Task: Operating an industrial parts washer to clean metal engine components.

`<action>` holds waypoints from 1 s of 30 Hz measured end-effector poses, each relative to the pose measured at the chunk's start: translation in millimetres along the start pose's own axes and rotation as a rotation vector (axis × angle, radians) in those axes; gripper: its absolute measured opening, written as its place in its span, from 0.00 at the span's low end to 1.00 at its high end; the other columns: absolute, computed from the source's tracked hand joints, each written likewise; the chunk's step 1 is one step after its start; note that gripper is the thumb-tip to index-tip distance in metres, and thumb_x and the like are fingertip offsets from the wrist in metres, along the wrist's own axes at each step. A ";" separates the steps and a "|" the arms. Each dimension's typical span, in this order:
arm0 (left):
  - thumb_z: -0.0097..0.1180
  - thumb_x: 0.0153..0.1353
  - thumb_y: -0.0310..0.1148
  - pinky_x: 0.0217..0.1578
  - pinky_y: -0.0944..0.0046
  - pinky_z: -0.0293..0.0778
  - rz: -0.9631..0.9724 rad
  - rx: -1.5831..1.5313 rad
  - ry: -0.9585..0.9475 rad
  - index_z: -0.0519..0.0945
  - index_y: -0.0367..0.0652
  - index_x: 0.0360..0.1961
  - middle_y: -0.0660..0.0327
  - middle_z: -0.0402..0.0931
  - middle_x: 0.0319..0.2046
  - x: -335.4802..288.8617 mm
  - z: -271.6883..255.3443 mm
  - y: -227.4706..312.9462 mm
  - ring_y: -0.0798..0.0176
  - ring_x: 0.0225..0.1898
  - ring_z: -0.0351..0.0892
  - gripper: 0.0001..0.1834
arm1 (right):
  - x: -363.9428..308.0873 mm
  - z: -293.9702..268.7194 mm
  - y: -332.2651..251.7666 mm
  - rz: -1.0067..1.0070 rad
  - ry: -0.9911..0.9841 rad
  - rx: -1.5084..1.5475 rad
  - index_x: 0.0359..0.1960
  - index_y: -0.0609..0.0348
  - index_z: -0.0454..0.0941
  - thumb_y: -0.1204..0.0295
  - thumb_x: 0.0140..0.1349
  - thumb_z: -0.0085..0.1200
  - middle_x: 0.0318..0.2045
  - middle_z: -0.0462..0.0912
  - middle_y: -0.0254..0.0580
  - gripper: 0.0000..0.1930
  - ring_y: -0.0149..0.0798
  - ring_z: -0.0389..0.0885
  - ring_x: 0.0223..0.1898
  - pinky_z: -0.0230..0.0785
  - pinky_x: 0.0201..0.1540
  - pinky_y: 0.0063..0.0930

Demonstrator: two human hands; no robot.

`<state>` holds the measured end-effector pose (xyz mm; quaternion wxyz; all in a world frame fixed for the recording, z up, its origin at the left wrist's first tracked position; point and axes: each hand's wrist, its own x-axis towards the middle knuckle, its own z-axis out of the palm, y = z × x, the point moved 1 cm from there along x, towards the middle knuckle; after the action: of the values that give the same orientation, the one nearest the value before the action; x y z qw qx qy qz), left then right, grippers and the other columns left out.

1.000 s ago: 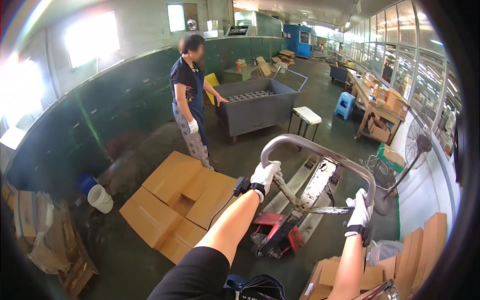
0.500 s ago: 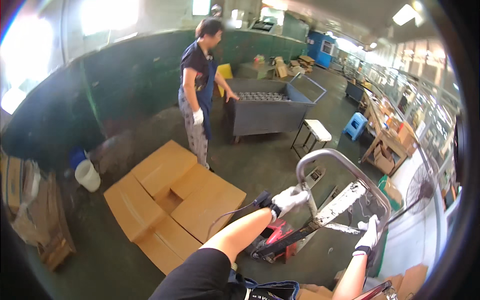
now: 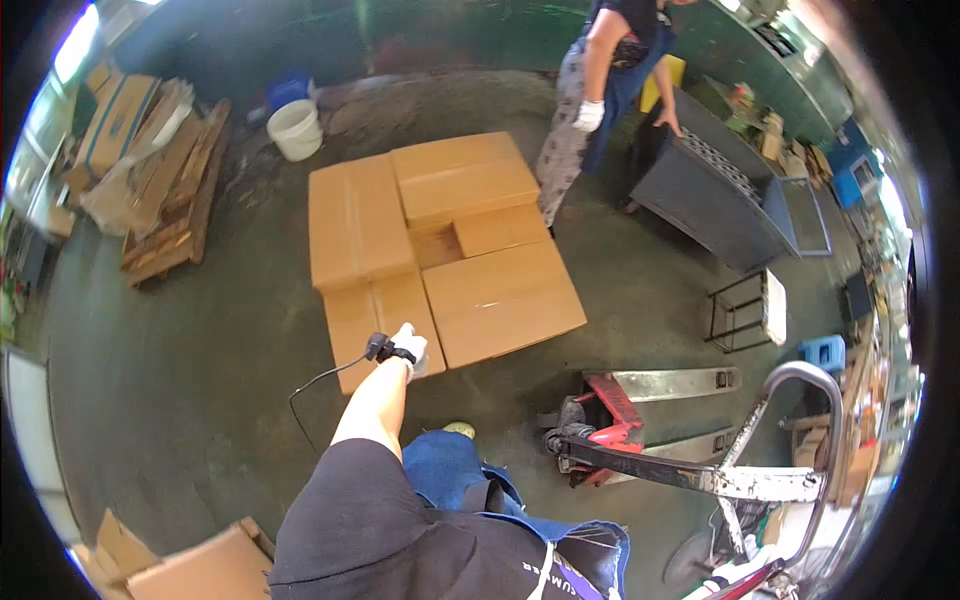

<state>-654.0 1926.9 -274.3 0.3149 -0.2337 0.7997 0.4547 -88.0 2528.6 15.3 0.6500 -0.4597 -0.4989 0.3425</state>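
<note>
The person's gloved left hand [image 3: 412,347] reaches over the near edge of the big brown cardboard cartons [image 3: 505,300], which sit on the floor [image 3: 200,370] in front, packed side by side around a gap in the middle. The fingers are blurry, so it is hard to say if they touch the top or how they are bent. The gloved right hand [image 3: 745,568] is low on the right, by the bottom end of the handle loop [image 3: 836,425] of the pallet jack [image 3: 615,415]; whether it squeezes the metal cannot be told. The pallet jack stands just right of the cartons, with its two forks [image 3: 680,384] pointing away to the right. It looks heavy and hard, but it should roll; the smooth loop is the best place to hold, with both hands far apart. The cartons look stiff but could dent, and their flat tops may feel slippery in gloves, so low corners seem better to hold than tops. Past them, a co-worker [image 3: 625,105] rests one hand on a gray metal cart [image 3: 695,205], near a stool [image 3: 775,305].
</note>
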 end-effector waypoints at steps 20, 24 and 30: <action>0.49 0.65 0.32 0.35 0.45 0.80 0.072 0.044 -0.150 0.71 0.44 0.53 0.45 0.79 0.38 34.9 -138.2 -191.8 0.47 0.42 0.83 0.16 | -125.2 74.7 -33.5 0.046 -0.126 -0.354 0.51 0.65 0.79 0.69 0.62 0.53 0.44 0.84 0.48 0.18 0.42 0.82 0.42 0.77 0.39 0.33; 0.49 0.58 0.34 0.26 0.55 0.78 0.653 0.985 -0.469 0.82 0.41 0.34 0.56 0.82 0.24 -23.1 -59.3 -115.3 0.55 0.25 0.83 0.12 | -108.9 21.3 -35.7 0.083 -0.089 -0.074 0.58 0.62 0.77 0.57 0.66 0.55 0.47 0.82 0.49 0.25 0.41 0.80 0.47 0.70 0.53 0.34; 0.50 0.59 0.44 0.34 0.53 0.78 0.399 1.229 -0.778 0.84 0.44 0.34 0.55 0.83 0.28 -32.9 -30.0 -186.5 0.52 0.31 0.84 0.17 | -120.9 22.2 -22.7 0.121 -0.111 0.052 0.54 0.59 0.77 0.57 0.65 0.56 0.35 0.81 0.43 0.22 0.37 0.77 0.36 0.71 0.40 0.34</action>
<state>-516.8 1814.6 -347.3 0.5600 0.3106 0.7677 0.0250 -142.0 2417.3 -1.9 0.6110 -0.4524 -0.4965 0.4189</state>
